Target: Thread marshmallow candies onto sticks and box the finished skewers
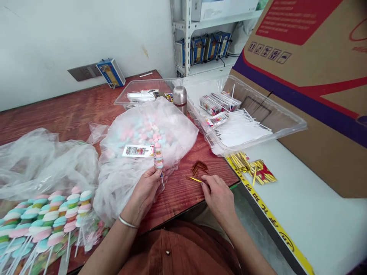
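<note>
My left hand (146, 189) is closed round the lower end of a marshmallow skewer (158, 156) in a printed clear wrapper, held upright with its white stick pointing down. Close to the table edge, my right hand (219, 194) pinches one end of a gold twist tie (195, 179) between thumb and fingers. Just beyond it lies a small pile of brownish twist ties (199, 167). Behind the skewer spreads a large clear bag (180, 128) of pink, blue and white marshmallows. A printed card or packet (137, 151) rests on that bag.
Several unwrapped marshmallow skewers (53, 215) lie at lower left by another plastic bag (46, 156). A steel flask (179, 98) stands behind. At right are a clear tray (215, 143) of white sticks, packets of gold ties (262, 172) and a large cardboard box (312, 114).
</note>
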Tool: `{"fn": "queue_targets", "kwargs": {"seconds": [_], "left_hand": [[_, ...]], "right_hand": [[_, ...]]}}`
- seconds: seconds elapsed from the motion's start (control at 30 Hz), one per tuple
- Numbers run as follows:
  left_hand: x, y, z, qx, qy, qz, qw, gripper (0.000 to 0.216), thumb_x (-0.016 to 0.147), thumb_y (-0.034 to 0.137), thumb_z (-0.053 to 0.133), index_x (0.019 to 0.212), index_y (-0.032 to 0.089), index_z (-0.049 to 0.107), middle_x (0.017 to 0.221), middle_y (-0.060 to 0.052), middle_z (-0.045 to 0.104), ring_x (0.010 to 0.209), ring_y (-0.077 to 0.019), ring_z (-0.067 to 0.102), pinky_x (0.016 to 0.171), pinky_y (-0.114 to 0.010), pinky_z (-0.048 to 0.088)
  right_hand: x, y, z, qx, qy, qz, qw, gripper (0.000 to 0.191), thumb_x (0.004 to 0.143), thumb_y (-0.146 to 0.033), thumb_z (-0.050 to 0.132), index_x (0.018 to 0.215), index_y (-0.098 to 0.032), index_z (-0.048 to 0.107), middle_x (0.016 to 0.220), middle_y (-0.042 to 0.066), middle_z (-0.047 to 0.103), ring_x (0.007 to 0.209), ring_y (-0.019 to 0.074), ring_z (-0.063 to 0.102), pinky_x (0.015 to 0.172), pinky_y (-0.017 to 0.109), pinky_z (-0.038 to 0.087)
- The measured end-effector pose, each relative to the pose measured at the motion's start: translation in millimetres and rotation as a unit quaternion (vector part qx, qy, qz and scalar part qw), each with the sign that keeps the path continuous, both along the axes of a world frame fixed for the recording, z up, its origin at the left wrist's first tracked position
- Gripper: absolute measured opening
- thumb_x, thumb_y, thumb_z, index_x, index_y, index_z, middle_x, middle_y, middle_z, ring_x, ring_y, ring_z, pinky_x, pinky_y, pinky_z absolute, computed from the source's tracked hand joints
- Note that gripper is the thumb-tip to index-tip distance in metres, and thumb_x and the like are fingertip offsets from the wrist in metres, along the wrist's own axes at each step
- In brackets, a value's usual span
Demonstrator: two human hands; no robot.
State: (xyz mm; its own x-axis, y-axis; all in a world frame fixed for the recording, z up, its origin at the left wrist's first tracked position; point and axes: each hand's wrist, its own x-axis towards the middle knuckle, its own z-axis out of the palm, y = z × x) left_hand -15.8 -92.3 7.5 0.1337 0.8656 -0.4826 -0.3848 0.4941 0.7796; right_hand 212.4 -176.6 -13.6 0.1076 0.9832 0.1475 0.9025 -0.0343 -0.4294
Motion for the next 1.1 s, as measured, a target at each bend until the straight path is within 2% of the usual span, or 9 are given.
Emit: {"fn": "queue_targets", "kwargs": {"seconds": [0.13,0.23,0.4,0.53,0.77,0.97,1.1], "left_hand": [[-0.9,24.3,-2.6,0.017,0.014,0.057,0.998,0.018,0.073,0.017,0.078,0.089,0.014,0.071,0.103,-0.010,0.075,0.090,-0.0195,0.072,0.075,-0.024,0.054],[-2.7,29.2,-0.6,0.026,0.035,0.063,0.997,0.014,0.074,0.018,0.077,0.086,0.014,0.071,0.100,-0.009,0.074,0.090,-0.0187,0.072,0.072,-0.023,0.054],[-7.8,-1.9,15.9,0.033,0.048,0.038,0.998,0.023,0.073,0.027,0.080,0.092,0.015,0.073,0.109,-0.010,0.072,0.086,-0.0179,0.070,0.069,-0.026,0.056],[-9.6,-31.2,29.6,0.061,0.023,0.034,0.997,0.030,0.067,0.033,0.086,0.087,0.014,0.075,0.093,-0.009,0.074,0.082,-0.0176,0.069,0.075,-0.027,0.056],[-6.6,-48.5,28.3,0.055,0.018,0.036,0.998,0.026,0.066,0.033,0.086,0.080,0.014,0.075,0.082,-0.007,0.073,0.078,-0.0190,0.067,0.075,-0.031,0.054],[-4.4,-52.4,22.7,0.050,0.022,0.019,0.998,0.029,0.066,0.036,0.086,0.080,0.014,0.074,0.081,-0.006,0.071,0.075,-0.0169,0.065,0.071,-0.029,0.053],[-7.4,-51.3,20.1,0.064,0.064,0.019,0.996,0.031,0.067,0.041,0.083,0.082,0.016,0.072,0.082,-0.005,0.071,0.073,-0.0163,0.063,0.067,-0.027,0.050]], "right_hand": [[7.1,15.9,-0.6,-0.007,0.029,0.069,0.997,0.029,0.098,-0.017,0.044,0.117,-0.021,0.066,0.102,0.008,0.066,0.094,0.0222,0.064,0.083,0.033,0.049],[12.6,26.0,2.1,-0.021,0.026,0.104,0.994,0.030,0.096,-0.016,0.046,0.117,-0.025,0.067,0.104,0.006,0.065,0.088,0.0209,0.065,0.076,0.031,0.050],[17.4,28.4,5.6,-0.020,0.068,0.131,0.989,0.031,0.093,-0.011,0.046,0.115,-0.023,0.064,0.109,0.006,0.064,0.094,0.0191,0.065,0.082,0.029,0.051],[20.1,23.3,3.8,-0.024,0.099,0.138,0.985,0.034,0.092,-0.008,0.044,0.116,-0.023,0.063,0.112,0.006,0.064,0.100,0.0202,0.064,0.087,0.032,0.050],[19.9,25.4,9.8,-0.043,0.065,0.173,0.982,0.033,0.092,-0.009,0.045,0.117,-0.023,0.063,0.110,0.007,0.064,0.100,0.0203,0.063,0.084,0.031,0.048],[22.7,28.6,10.6,-0.051,0.179,0.156,0.970,0.017,0.092,-0.019,0.052,0.086,-0.023,0.067,0.092,0.004,0.068,0.090,0.0198,0.063,0.083,0.032,0.045],[31.7,26.3,14.5,-0.083,0.252,0.133,0.955,0.021,0.092,-0.027,0.054,0.074,-0.021,0.064,0.074,0.001,0.068,0.069,0.0172,0.063,0.067,0.029,0.047]]}}
